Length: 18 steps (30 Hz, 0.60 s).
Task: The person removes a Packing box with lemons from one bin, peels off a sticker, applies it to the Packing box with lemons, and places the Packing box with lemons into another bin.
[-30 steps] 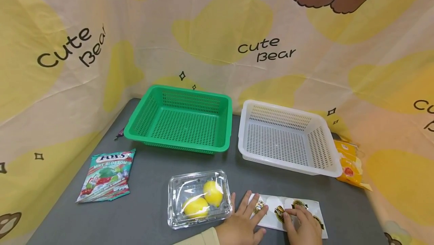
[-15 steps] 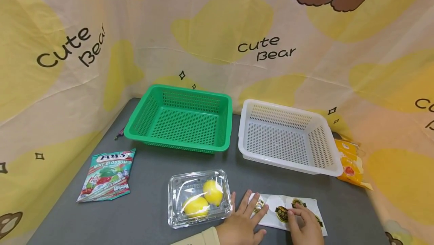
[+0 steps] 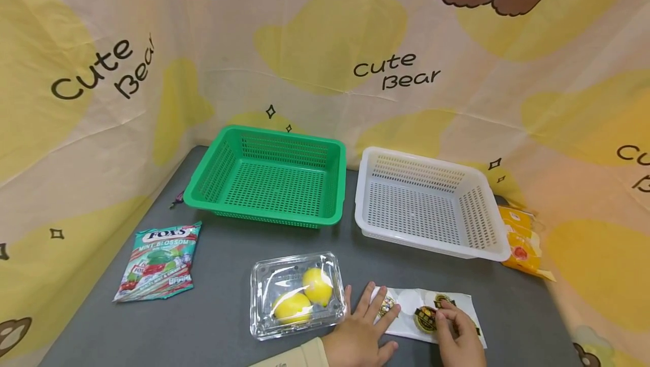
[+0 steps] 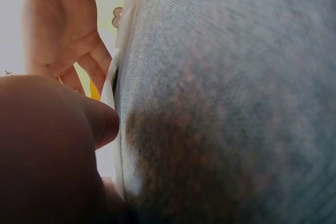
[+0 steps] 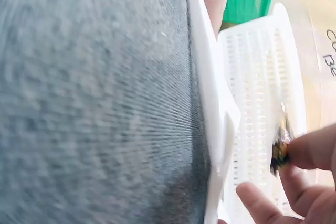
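My left hand [image 3: 358, 333] lies with spread fingers on the left end of a white sticker sheet [image 3: 406, 326]. Between thumb and finger, my right hand [image 3: 459, 340] pinches a round black-and-gold sticker [image 3: 425, 319]; in the right wrist view this sticker [image 5: 281, 149] stands raised off the sheet. More black-and-gold stickers sit on the sheet, partly covered by the right hand. Left of the left hand, close to its fingers, is a clear plastic clamshell box [image 3: 261, 272] with two yellow lemons [image 3: 293, 308] in it. The left wrist view shows mostly grey tabletop and the left thumb [image 4: 107, 121].
Toward the back stand a green basket [image 3: 276, 217] and a white basket [image 3: 431, 245]. A Fox's candy bag [image 3: 161, 262] lies at the left, and an orange packet [image 3: 523, 245] at the right beside the white basket. A printed cloth [image 3: 304, 45] hangs behind the table.
The right hand has drawn the sticker a little to the right, and more of its face now shows. The left hand stays in place on the sheet.
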### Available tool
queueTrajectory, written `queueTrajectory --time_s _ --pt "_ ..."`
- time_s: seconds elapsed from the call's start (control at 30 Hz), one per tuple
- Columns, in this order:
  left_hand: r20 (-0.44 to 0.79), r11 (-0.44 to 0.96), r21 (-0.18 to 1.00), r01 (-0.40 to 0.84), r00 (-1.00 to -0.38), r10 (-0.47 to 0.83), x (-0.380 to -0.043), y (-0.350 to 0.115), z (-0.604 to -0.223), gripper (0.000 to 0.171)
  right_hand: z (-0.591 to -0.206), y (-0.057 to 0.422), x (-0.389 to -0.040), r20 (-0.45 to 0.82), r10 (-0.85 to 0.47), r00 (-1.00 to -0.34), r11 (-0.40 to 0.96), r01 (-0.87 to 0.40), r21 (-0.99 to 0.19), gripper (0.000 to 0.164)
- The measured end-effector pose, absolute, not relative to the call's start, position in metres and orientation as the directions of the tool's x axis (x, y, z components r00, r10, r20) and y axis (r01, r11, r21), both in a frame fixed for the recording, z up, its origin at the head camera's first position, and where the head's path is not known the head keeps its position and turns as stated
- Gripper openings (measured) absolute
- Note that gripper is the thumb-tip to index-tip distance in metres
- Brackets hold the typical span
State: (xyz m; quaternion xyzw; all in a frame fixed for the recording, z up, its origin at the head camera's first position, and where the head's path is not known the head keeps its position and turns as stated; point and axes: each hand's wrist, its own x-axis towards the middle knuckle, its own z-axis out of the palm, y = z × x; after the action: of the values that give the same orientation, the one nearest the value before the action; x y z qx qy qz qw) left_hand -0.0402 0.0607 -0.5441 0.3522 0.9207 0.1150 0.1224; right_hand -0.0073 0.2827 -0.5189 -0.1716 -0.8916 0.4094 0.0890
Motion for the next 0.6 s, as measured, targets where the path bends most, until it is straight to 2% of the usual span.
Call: queueTrajectory --time_s 0.17,0.33,0.47,0.6 --pt "-0.165 0.711 0.37 0.598 -0.71 0.684 -0.042 0.057 -0.54 0.068 -0.514 0.288 -0.01 -0.11 0.416 -0.903 0.448 0.309 -0.839 0.024" --pt "-0.141 0.678 0.427 0.598 -0.697 0.703 -0.045 0.053 -0.538 0.07 -0.509 0.289 -0.01 -0.157 0.381 -0.911 0.451 0.331 -0.829 0.024" --pt "-0.046 0.655 0.42 0.628 -0.706 0.707 -0.044 0.054 -0.536 0.066 -0.503 0.286 -0.008 -0.136 0.362 -0.922 0.514 0.319 -0.796 0.024" --pt "0.109 0.651 0.373 0.661 -0.728 0.676 -0.038 0.057 -0.528 0.058 -0.495 0.277 -0.005 -0.09 0.334 -0.938 0.555 0.273 -0.786 0.022"
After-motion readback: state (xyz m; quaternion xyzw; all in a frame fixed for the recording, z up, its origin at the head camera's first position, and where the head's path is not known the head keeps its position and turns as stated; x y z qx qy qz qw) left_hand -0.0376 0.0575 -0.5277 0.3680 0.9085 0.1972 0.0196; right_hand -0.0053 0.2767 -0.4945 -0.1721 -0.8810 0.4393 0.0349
